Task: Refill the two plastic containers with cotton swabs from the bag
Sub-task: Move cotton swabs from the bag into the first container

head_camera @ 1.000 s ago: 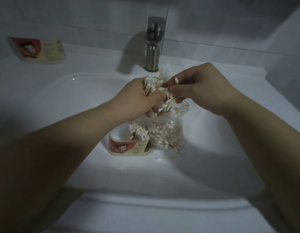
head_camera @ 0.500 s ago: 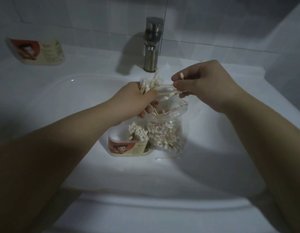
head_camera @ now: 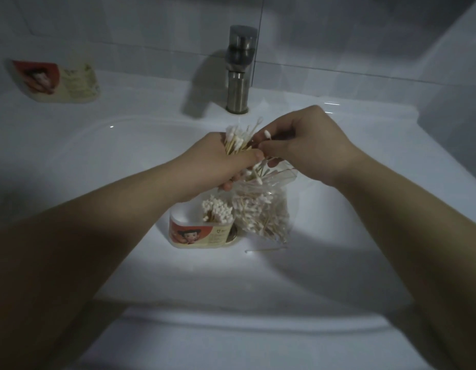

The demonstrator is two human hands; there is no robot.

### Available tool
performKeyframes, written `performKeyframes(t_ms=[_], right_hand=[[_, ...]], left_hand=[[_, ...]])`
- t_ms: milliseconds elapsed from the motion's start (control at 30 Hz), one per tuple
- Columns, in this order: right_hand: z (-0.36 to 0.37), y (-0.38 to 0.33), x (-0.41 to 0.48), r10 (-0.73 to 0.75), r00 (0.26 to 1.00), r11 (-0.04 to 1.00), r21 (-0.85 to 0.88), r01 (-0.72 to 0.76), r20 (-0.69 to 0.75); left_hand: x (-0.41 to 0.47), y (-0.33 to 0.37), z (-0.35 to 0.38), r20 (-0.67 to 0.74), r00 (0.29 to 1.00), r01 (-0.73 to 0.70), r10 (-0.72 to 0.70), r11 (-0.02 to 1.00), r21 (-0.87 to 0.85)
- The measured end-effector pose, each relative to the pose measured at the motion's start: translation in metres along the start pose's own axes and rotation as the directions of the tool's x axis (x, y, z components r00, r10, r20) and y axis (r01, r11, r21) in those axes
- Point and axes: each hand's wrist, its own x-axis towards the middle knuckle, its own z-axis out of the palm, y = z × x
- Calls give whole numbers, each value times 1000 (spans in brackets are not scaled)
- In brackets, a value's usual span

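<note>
My left hand (head_camera: 218, 161) grips a bundle of cotton swabs (head_camera: 238, 141) upright above the sink basin. My right hand (head_camera: 309, 145) pinches a single swab (head_camera: 267, 134) right beside that bundle. Below both hands stands a clear plastic bag (head_camera: 263, 212) full of swabs, its mouth open. To the bag's left stands a plastic container (head_camera: 199, 235) with a red cartoon label, with several swabs upright in its right side. A second container (head_camera: 55, 81) with the same label lies on the counter at the far left.
A metal faucet (head_camera: 239, 73) rises behind the hands. One loose swab (head_camera: 266, 249) lies in the white sink basin (head_camera: 125, 161) just in front of the bag. Tiled walls close off the back and right.
My right hand drew a single swab away to the right and has brought it back next to the bundle in my left hand. My left hand stayed over the bag.
</note>
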Motion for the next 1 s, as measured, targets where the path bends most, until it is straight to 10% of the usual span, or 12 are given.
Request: performKeyframes(t_ms=[1000], right_hand=[[4,-2,1,24,989,989,151,-1,-148]], left_hand=[[-3,-1,-1,118,993,-14,24,996,-86]])
